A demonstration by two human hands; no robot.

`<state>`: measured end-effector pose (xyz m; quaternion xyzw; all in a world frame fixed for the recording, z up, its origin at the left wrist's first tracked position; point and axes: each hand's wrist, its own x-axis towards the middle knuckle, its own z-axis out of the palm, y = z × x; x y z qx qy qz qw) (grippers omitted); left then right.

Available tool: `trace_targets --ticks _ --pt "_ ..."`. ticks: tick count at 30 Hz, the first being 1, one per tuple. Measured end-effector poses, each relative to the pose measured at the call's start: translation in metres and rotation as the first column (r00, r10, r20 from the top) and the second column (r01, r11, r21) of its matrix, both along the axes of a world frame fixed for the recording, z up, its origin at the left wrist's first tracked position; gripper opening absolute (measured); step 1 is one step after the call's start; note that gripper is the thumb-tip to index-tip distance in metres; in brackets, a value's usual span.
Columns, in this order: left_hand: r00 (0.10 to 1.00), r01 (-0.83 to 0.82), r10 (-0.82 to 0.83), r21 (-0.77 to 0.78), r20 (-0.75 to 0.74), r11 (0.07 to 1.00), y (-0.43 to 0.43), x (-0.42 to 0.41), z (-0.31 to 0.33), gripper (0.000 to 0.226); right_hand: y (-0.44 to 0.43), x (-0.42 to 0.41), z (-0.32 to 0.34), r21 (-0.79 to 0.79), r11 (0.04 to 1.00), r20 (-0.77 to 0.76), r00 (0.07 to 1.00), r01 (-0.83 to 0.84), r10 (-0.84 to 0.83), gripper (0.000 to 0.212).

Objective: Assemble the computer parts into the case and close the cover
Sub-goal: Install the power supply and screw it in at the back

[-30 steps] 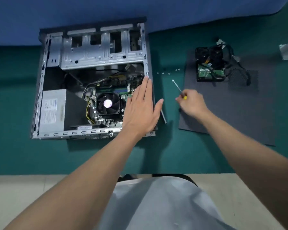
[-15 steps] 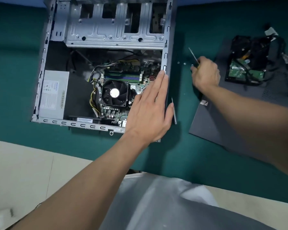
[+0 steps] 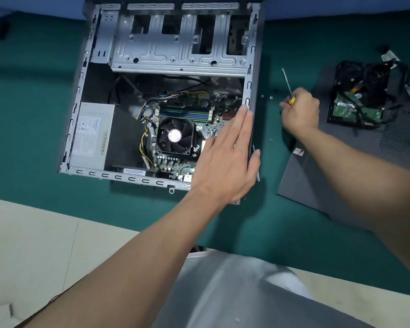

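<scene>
On the green table mat, your open silver metal computer case lies flat with the inside facing up. Down in it you've got the green motherboard with its round black cooler fan, and the grey boxy power supply sits along the left wall. Your left hand lies over the case's right rim, fingers straight and together, thumb down the outside of that wall, so it's resting there, not gripping. Your right hand is just right of the case, fingers curled tight round the yellow-handled screwdriver, thin metal shaft pointing away from you. A few small silver screws lie loose on the mat between the case and that hand. The flat dark grey cover panel lies further right, under your right forearm, with a hard drive showing a green circuit board on its far end.
</scene>
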<state>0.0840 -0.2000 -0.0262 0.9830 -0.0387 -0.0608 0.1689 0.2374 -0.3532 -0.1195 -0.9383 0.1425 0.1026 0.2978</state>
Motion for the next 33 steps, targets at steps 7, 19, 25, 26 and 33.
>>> trace_targets --ticks 7,19,25,26,33 --pt "0.999 -0.019 0.027 -0.183 0.041 0.983 0.008 -0.002 0.004 0.050 0.023 -0.053 0.070 0.242 0.970 0.210 0.976 0.010 -0.062 0.011" --pt "0.877 -0.400 0.389 -0.878 -0.282 0.264 0.119 -0.031 0.048 0.014 0.160 -0.160 0.153 0.623 0.781 0.176 0.963 0.052 -0.204 0.005" --pt "0.899 -0.409 0.257 -0.890 -0.355 0.201 0.207 -0.061 0.059 0.014 0.243 -0.210 0.151 0.613 0.785 0.194 0.946 0.090 -0.260 0.005" --pt "0.896 -0.420 0.245 -0.886 -0.370 0.197 0.218 -0.067 0.058 0.013 0.255 -0.217 0.149 0.583 0.807 0.204 0.944 0.096 -0.260 0.005" --pt "0.962 -0.225 0.269 -0.649 -0.033 0.726 0.285 -0.097 0.040 0.012 0.302 -0.260 0.132 0.522 0.845 0.204 0.944 0.121 -0.261 0.010"
